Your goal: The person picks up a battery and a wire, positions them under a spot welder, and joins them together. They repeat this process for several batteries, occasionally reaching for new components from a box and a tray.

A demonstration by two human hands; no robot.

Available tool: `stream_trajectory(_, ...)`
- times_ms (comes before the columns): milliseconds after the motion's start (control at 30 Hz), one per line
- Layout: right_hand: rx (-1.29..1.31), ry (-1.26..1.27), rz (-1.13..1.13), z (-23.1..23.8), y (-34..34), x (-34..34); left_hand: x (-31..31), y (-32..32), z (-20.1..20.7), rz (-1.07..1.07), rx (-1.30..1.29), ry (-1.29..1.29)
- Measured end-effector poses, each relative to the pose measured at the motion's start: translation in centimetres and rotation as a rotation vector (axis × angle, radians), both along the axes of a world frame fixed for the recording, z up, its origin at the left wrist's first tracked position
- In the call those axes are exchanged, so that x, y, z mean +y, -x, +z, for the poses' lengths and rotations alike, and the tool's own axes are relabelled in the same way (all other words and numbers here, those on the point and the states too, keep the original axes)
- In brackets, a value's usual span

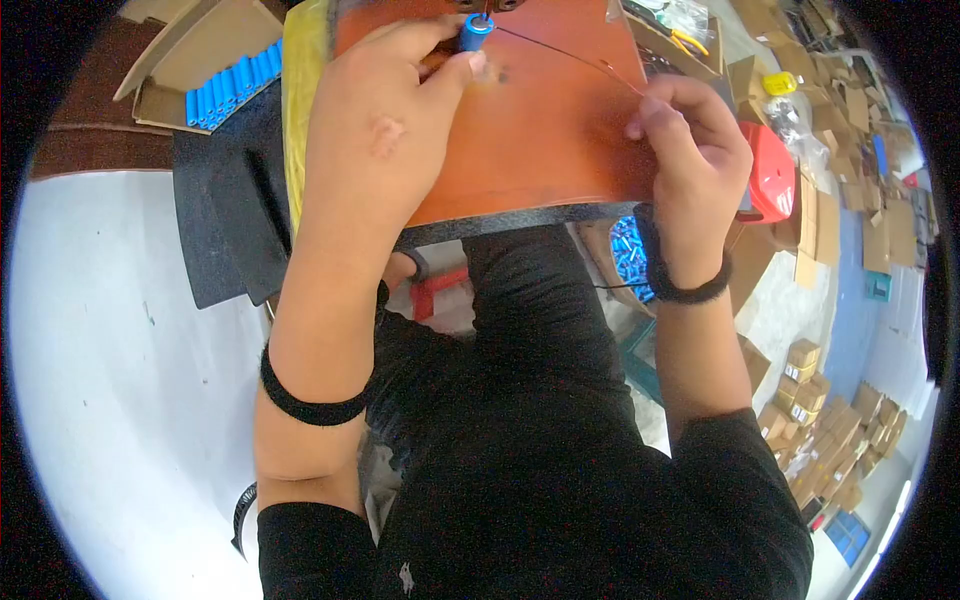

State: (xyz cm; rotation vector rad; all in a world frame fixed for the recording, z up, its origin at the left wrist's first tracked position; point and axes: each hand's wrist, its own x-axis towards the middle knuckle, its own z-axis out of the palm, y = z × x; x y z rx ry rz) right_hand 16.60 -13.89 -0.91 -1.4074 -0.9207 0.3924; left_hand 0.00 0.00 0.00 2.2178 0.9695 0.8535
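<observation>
The person's left hand [385, 130]: thumb and finger closed about a blue cylinder [474, 42], end up, at the far part of the orange surface [550, 150]. Right hand [700, 140]: thumb and forefinger pinched on a thin wire [565, 53] running toward the cylinder's top. Open carton [165, 50] of similar cylinders [235, 90], far left. Red container [768, 175] just beside the right hand.

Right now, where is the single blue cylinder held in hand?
In the head view, the small blue cylinder is at top centre, in the left hand, at the far side of the flat orange work surface.
</observation>
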Motion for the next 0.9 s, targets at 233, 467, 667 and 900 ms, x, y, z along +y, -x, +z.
stream_trajectory(233, 0.018, 0.035, -0.002, 0.2, 0.1, -0.3, -0.2, 0.0, 0.4, -0.014, 0.021, 0.002)
stream_trajectory(467, 0.039, 0.035, 0.011, -0.1, 0.2, -0.2, -0.4, 0.1, 0.4, -0.023, -0.028, 0.013)
stream_trajectory(667, -0.190, 0.002, -0.031, 0.4, 0.3, 0.3, -0.5, 0.3, 0.7, -0.002, 0.031, 0.087)
stream_trajectory(900, -0.449, -0.052, 0.004, 1.6, 0.0, 1.2, -2.9, 2.0, 2.1, -0.038, -0.144, 0.407)
